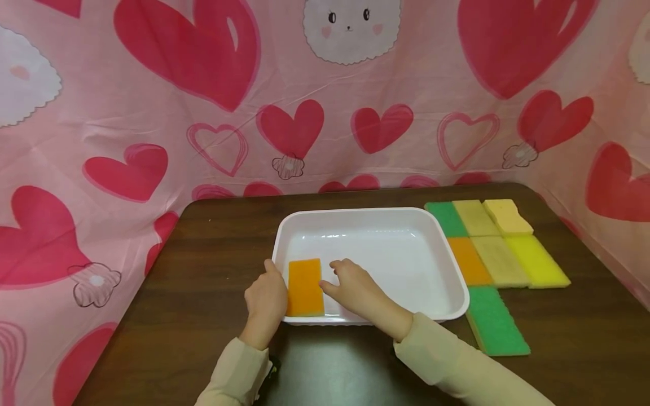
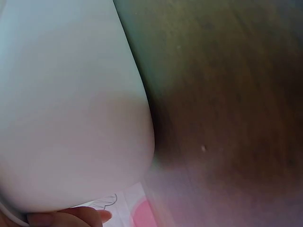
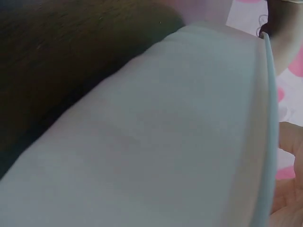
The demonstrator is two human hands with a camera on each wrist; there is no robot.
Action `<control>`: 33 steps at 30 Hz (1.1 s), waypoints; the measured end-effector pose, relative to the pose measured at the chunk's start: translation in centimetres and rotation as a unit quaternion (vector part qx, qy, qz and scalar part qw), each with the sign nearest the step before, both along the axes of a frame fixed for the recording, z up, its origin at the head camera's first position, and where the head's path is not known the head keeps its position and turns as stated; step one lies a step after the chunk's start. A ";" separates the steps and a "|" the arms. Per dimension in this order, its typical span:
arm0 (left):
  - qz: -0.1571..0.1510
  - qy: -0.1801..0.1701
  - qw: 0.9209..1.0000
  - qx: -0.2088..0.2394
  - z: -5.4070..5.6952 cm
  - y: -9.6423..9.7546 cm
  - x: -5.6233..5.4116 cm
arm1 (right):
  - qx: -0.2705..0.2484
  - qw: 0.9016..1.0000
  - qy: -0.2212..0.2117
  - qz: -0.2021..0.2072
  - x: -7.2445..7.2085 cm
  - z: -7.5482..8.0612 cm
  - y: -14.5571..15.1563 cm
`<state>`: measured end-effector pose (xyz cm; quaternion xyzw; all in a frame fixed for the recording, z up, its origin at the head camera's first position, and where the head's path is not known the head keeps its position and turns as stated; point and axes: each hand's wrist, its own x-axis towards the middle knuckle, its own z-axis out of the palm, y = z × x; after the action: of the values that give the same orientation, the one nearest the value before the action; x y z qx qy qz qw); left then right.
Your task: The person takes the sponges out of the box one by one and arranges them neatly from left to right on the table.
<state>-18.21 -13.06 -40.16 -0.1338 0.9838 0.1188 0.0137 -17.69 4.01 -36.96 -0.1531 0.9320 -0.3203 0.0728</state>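
An orange sponge [image 1: 306,287] lies flat in the near left corner of a white rectangular tray [image 1: 452,270]. My left hand [image 1: 267,299] grips the tray's left rim, beside the sponge. In the left wrist view, curled fingers [image 2: 71,217] show at the tray's edge. Over the tray floor, just right of the sponge, my right hand [image 1: 358,288] has its fingers loosely extended and holds nothing. Its thumb is close to the sponge's right edge; whether they touch I cannot tell. The right wrist view shows mostly the tray's outer wall [image 3: 142,127], with part of the right hand [image 3: 289,175] beyond the rim.
Right of the tray, several sponges lie side by side on the dark wooden table [image 1: 218,242]: green [image 1: 500,321], orange [image 1: 469,261], beige [image 1: 500,261] and yellow [image 1: 538,261] among them. A pale yellow sponge [image 1: 508,216] has a wavy edge. Heart-patterned cloth [image 1: 289,129] hangs behind the table.
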 end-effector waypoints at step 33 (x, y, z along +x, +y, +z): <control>-0.004 0.014 1.000 -0.002 -0.3 -0.1 -0.1 | 0.039 0.998 -0.043 -0.008 -1.2 -3.0 -2.9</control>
<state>-18.32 -13.15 -40.42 -0.1283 0.9846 0.1190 -0.0002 -18.90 1.14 -39.96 -0.1287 0.9410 -0.2909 0.1158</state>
